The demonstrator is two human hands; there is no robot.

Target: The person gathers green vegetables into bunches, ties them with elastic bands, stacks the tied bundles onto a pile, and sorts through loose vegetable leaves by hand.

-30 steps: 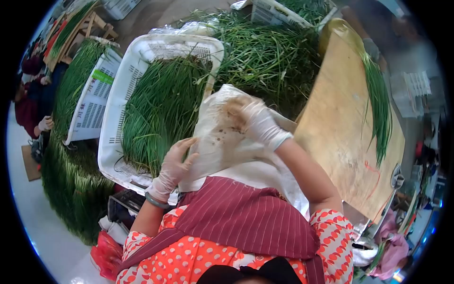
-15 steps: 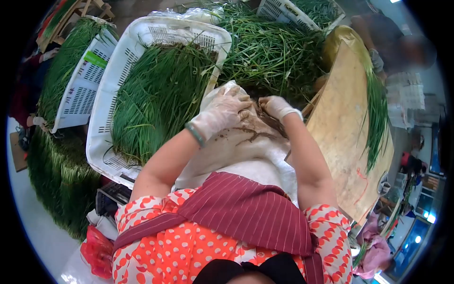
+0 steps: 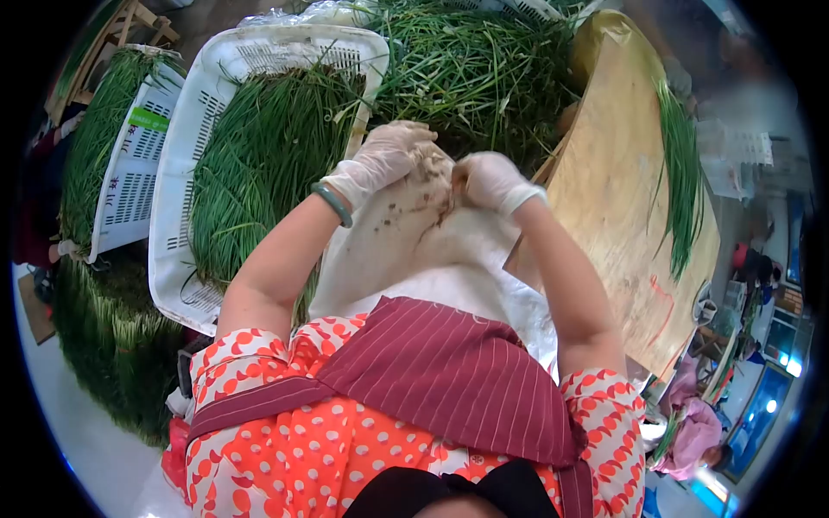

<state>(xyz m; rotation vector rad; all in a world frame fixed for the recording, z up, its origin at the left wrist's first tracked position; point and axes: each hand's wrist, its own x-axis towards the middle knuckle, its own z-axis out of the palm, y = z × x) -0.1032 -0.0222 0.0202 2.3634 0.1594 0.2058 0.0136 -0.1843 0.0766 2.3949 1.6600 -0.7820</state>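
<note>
A white sheet [image 3: 397,233], smeared with brown dirt, drapes over my lap. My left hand [image 3: 390,161], in a thin whitish glove with a green bangle at the wrist, has its fingers curled over the sheet's far edge. To its right, my gloved right hand [image 3: 494,182] is closed in a fist-like pinch on the sheet's dirty edge. Left of my hands stands a white perforated crate [image 3: 164,233] holding long green garlic chives [image 3: 259,164]. Beyond them lies a big heap of loose green leaves [image 3: 484,78].
A wooden board [image 3: 609,207] leans at my right, with a bunch of chives [image 3: 682,181] on its far edge. Behind it is a yellow bag [image 3: 596,39]. Another chive-filled crate [image 3: 138,173] and stacked chives [image 3: 112,345] are at left. Other people are partly visible on both sides.
Both hands have drawn a little to the left, and the right one has come round the sheet's edge, its fingers turned inward. The dark strip of dirt between them is now mostly covered.
</note>
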